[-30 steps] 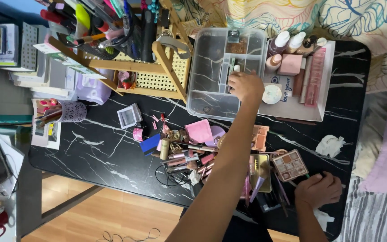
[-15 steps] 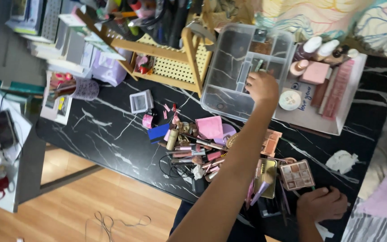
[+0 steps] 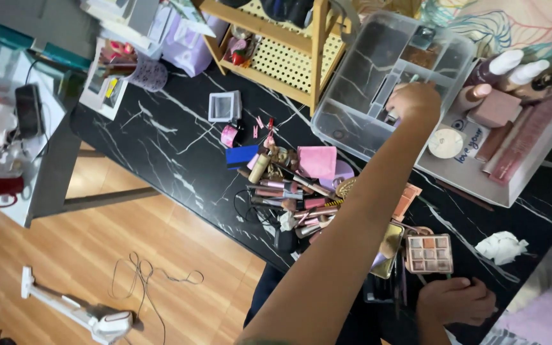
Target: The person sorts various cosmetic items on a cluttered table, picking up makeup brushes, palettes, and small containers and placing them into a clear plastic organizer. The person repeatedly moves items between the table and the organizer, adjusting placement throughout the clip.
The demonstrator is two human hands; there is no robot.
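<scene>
While the black marbled table [image 3: 161, 160] carries a heap of cosmetics, the clear plastic organizer [image 3: 359, 83] sits at its far edge beside a white tray [image 3: 480, 179] of bottles. The left hand [image 3: 414, 102] reaches into the organizer's divided section, fingers curled; what it grips cannot be told. The right hand [image 3: 456, 300] rests closed near an eyeshadow palette [image 3: 429, 253].

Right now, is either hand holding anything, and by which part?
The left hand, over the clear organiser box, pinches a thin item's lower end. The right hand is closed; any contents are hidden.
</scene>
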